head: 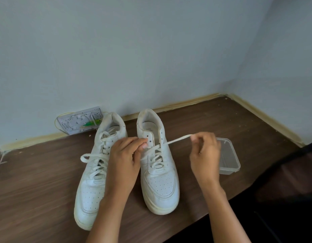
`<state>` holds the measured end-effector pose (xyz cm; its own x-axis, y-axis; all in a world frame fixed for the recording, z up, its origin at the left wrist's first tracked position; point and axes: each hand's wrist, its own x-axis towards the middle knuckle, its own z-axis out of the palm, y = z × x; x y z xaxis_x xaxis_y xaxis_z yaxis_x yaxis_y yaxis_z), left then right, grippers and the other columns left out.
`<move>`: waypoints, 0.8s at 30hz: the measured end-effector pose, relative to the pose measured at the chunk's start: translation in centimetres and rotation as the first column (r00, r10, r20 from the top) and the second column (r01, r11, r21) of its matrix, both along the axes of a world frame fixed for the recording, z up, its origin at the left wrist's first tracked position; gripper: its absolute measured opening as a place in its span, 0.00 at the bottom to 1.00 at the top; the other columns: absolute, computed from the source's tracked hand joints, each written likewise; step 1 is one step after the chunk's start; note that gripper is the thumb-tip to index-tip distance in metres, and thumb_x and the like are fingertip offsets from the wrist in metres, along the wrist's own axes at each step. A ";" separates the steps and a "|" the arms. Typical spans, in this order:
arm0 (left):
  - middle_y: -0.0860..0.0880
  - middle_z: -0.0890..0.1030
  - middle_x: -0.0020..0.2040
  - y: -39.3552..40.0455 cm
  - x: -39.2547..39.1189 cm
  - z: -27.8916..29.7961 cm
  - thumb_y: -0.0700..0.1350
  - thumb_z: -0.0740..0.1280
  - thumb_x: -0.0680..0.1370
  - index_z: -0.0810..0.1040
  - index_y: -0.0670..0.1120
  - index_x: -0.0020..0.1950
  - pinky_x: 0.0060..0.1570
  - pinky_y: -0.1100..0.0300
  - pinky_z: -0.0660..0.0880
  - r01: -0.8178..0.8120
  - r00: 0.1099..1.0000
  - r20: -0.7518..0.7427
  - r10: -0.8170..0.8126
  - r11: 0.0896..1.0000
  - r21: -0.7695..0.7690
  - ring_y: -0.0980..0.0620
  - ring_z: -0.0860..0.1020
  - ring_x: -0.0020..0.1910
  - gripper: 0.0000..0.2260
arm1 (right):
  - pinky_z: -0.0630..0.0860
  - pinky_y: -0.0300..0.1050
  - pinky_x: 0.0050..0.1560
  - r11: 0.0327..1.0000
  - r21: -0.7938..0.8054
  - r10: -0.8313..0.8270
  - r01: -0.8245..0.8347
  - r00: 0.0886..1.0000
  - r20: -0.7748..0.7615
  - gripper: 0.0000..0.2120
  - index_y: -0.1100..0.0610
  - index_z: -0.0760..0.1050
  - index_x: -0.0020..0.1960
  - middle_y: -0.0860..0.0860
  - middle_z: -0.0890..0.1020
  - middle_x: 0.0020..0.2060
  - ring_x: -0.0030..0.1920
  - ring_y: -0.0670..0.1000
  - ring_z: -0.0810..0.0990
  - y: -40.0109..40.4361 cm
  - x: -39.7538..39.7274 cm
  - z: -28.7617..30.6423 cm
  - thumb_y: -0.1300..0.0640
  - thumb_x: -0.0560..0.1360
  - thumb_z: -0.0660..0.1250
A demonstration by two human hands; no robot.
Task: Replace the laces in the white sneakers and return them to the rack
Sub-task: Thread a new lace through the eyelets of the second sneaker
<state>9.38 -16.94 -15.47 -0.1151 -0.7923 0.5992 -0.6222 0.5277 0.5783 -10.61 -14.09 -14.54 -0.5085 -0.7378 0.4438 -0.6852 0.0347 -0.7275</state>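
Observation:
Two white sneakers stand side by side on the brown wooden table (37, 181), toes toward me. The left sneaker (94, 176) is laced, with a loose lace loop lying out to its left. The right sneaker (158, 172) is laced partway up, and its top eyelets are bare. My left hand (125, 160) pinches the lace at the right sneaker's upper left eyelets. My right hand (206, 155) pinches the other end of the white lace (176, 140) and holds it stretched out to the right of the shoe.
A clear plastic container (230, 156) sits on the table just right of my right hand. A wall socket plate (78, 122) with a green mark is on the wall behind the left sneaker. Walls close the table at the back and right.

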 end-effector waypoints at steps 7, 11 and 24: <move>0.51 0.82 0.50 0.0 0.2 0.0 0.37 0.71 0.76 0.84 0.46 0.56 0.56 0.49 0.74 -0.061 0.995 0.071 0.067 0.995 -0.078 0.50 0.78 0.51 0.10 | 0.56 0.43 0.61 0.995 0.101 -0.014 0.018 0.999 -0.044 0.08 0.53 0.73 0.55 0.48 0.71 0.60 0.63 0.52 0.67 0.3 0.0 0.3 0.50 0.78 0.65; 0.52 0.82 0.48 -0.1 0.2 0.0 0.42 0.68 0.78 0.84 0.47 0.55 0.56 0.49 0.72 -0.100 0.989 0.097 0.113 0.987 -0.127 0.49 0.79 0.50 0.08 | 0.61 0.46 0.62 0.926 0.215 0.349 -0.310 0.921 -0.174 0.10 0.45 0.74 0.58 0.43 0.68 0.62 0.62 0.47 0.59 0.3 3.0 -0.1 0.44 0.79 0.61; 0.52 0.82 0.48 0.0 0.4 0.0 0.47 0.64 0.79 0.84 0.47 0.54 0.55 0.51 0.72 -0.110 0.989 0.084 0.121 0.986 -0.128 0.50 0.78 0.50 0.10 | 0.75 0.53 0.53 0.964 0.031 -0.268 0.266 0.959 0.090 0.03 0.53 0.74 0.51 0.49 0.71 0.57 0.59 0.48 0.63 0.8 -2.3 0.4 0.55 0.79 0.65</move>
